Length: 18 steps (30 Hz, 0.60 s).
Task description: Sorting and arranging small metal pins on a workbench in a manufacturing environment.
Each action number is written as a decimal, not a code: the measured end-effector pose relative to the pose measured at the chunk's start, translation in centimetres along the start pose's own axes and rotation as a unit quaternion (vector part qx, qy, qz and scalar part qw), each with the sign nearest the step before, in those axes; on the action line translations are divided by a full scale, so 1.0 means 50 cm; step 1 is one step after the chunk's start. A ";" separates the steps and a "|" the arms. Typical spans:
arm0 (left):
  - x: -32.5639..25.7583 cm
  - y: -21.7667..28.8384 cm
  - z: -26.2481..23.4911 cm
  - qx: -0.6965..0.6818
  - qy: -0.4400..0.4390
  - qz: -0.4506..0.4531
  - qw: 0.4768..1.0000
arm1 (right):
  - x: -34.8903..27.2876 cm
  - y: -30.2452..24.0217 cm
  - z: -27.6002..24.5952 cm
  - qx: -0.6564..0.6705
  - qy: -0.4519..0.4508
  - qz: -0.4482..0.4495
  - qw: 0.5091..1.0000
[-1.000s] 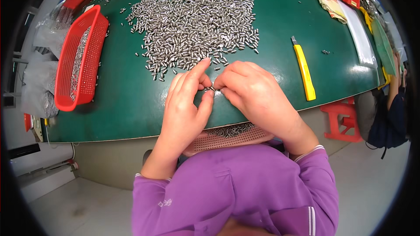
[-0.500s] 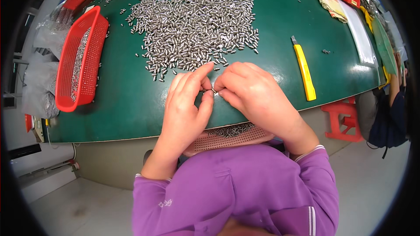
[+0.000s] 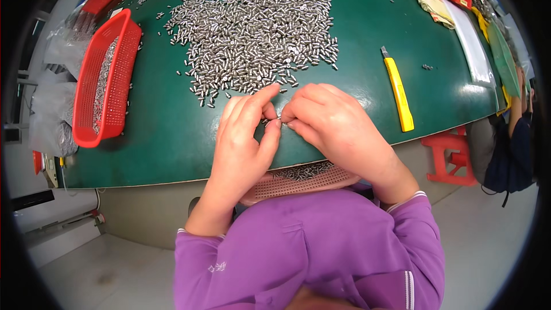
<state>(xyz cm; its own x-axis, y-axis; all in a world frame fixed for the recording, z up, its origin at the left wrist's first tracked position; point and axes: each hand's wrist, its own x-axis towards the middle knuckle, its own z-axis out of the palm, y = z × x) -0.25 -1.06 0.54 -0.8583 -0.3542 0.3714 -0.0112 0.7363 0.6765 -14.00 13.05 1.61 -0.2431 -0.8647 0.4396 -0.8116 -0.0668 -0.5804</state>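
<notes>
Both my hands meet over the green table near its front edge. My left hand (image 3: 241, 129) pinches a small metal pin-like part (image 3: 281, 120) between thumb and finger, its index finger raised. From the other side, my right hand (image 3: 327, 115) grips the same part with thumb and fingertips; most of it is hidden by the fingers. Just beyond my fingertips spreads a big heap of small silvery metal parts (image 3: 258, 28). Below my wrists, at the table edge, a pink basket (image 3: 287, 186) in front of my body contains more metal parts.
A red perforated basket (image 3: 129, 51) with metal parts stands on the left, beside plastic bags (image 3: 57, 97). To the right lies a yellow utility knife (image 3: 399, 95), blade tip out. A red stool (image 3: 450, 158) stands beyond the right table edge, near another person (image 3: 511, 155).
My hands keep almost the same place. The small metal part between them shows less now, as the fingertips have closed in slightly around it.
</notes>
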 end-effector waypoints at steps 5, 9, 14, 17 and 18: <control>-0.002 -0.002 0.000 -0.021 -0.006 -0.003 1.000 | 0.003 -0.006 0.001 0.034 0.021 0.010 0.999; -0.002 0.004 -0.007 -0.017 -0.010 -0.011 1.000 | 0.009 -0.012 -0.006 0.054 0.010 0.033 0.998; -0.001 0.002 -0.003 -0.020 -0.008 -0.010 1.000 | 0.007 -0.005 -0.004 0.068 0.006 0.004 0.998; -0.001 0.003 -0.004 -0.028 -0.004 -0.010 1.000 | 0.009 -0.007 -0.001 0.075 0.009 0.006 0.997; -0.001 0.003 -0.005 -0.027 -0.004 -0.010 1.000 | 0.007 -0.010 -0.002 0.057 0.010 0.020 0.998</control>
<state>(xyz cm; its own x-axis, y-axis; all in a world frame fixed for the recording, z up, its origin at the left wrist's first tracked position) -0.08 -1.10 0.78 -0.8620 -0.3634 0.3533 0.0002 0.6969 0.7171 -13.75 12.85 2.11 -0.2859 -0.8572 0.4282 -0.7361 -0.0897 -0.6710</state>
